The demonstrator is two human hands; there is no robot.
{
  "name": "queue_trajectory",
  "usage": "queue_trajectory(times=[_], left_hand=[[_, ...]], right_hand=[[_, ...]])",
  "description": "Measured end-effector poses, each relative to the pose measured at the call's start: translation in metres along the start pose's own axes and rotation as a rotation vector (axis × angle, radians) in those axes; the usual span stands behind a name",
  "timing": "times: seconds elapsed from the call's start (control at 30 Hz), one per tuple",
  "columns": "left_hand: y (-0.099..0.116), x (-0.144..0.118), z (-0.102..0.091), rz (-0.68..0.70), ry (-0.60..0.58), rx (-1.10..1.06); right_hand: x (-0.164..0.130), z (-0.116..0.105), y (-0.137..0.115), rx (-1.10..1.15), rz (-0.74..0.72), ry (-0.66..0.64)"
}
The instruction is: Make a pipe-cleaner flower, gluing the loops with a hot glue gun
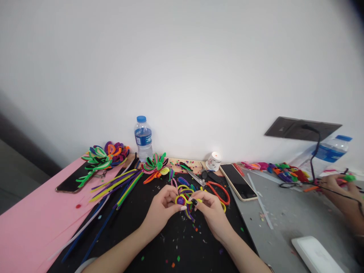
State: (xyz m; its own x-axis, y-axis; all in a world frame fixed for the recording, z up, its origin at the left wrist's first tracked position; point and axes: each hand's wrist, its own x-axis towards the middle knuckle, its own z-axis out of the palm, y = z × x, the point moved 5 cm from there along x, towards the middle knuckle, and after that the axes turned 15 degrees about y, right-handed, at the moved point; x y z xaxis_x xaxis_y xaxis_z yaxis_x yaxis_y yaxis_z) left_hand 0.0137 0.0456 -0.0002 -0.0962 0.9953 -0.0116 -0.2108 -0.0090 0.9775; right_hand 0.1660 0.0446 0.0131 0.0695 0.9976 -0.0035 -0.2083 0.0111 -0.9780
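Between my two hands, over the black mat (159, 235), is a pipe-cleaner piece (181, 200) with a purple centre ringed in yellow. My left hand (162, 204) pinches its left side between thumb and fingers. From the right, my right hand (212, 212) grips a yellow pipe-cleaner strand at its edge. More bent pipe cleaners (189, 215) in purple, green and yellow lie just under and behind the fingers. Orange-handled scissors (218, 191) rest behind my right hand, blades pointing back and left.
Loose pipe cleaners (119, 185) and a pipe-cleaner flower (157, 167) lie left. A water bottle (143, 140) and a paper cup (213, 161) stand by the wall. Phones (239, 182) lie on both sides. At right, another person's hand (338, 189) holds something green near a black cable (313, 163).
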Motion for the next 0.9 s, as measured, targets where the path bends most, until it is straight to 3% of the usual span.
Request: queue_trajectory(times=[0.43,0.9], left_hand=[[0.0004,-0.0010,0.0019,0.016,-0.015,-0.004],[0.0007,-0.0042,0.0077,-0.008,-0.082,0.047]], right_hand=[[0.0024,-0.0030,0.0058,-0.010,-0.027,-0.049],[0.0019,-0.0062,0.0044,-0.083,-0.023,-0.004]])
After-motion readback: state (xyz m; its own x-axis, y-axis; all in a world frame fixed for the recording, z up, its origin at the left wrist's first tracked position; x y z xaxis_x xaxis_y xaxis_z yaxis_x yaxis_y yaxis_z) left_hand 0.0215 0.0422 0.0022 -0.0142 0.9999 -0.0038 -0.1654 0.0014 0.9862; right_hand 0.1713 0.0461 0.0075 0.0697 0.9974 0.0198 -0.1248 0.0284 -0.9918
